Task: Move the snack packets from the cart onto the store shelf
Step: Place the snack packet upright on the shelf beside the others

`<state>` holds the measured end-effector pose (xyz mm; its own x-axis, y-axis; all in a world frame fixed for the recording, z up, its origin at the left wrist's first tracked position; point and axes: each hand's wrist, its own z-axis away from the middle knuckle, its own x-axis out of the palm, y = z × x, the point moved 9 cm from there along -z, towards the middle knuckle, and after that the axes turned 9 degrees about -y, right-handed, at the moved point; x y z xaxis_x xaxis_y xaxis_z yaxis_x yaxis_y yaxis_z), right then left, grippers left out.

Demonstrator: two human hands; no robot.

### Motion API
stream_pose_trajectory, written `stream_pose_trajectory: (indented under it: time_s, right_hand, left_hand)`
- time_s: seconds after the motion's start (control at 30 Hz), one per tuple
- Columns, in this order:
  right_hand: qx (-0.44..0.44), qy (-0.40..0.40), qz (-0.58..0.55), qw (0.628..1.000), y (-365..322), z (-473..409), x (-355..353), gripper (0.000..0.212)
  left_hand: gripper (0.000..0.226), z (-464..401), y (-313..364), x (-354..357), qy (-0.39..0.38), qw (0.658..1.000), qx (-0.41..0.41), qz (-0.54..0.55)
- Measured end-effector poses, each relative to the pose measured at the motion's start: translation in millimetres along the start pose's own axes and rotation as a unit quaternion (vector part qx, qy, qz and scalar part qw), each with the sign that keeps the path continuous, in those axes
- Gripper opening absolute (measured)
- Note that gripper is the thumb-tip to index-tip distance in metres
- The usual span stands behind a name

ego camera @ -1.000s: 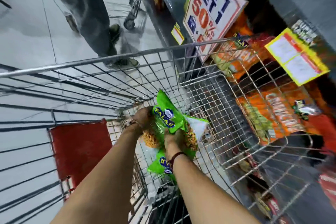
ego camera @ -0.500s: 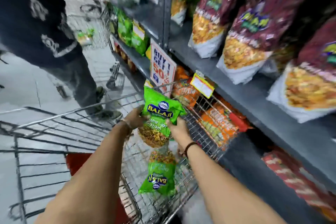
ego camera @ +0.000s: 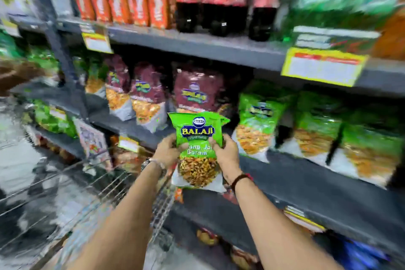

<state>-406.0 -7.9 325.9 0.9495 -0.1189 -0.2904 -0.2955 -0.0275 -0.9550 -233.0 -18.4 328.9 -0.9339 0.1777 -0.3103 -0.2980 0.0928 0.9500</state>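
Both hands: left hand (ego camera: 167,151) and right hand (ego camera: 225,155) grip one green snack packet (ego camera: 198,138) by its sides.
Packet: upright, just before the middle shelf (ego camera: 306,184).
Cart (ego camera: 92,188): left of that shelf.

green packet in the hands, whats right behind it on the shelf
Behind the green packet, a maroon packet shows above its top edge, and bare shelf beside it. The packet covers that maroon packet's lower part and the shelf directly behind.
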Motion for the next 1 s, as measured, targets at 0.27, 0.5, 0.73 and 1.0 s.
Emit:
stream_pose_trajectory:
  time_s: [0.27, 0.5, 0.73, 1.0]
  right_hand:
    - [-0.045, 0.107, -0.064, 0.991, 34, 22, -183, 0.05]
    - [-0.022, 0.171, -0.008, 0.985, 62, -7, -264, 0.058]
    - [0.041, 0.186, 0.055, 0.98, 101, -51, -281, 0.06]
    - [0.039, 0.252, 0.136, 0.957, 97, -34, -286, 0.069]
  left_hand:
    - [0.025, -52, 80, 183, -0.085, 0.993, 0.066, 0.056]
    - [0.029, -103, 113, 275, -0.159, 0.985, 0.063, -0.012]
    - [0.044, -154, 91, 315, -0.218, 0.972, 0.008, -0.09]
    - [0.05, -151, 91, 306, -0.158, 0.97, 0.059, -0.174]
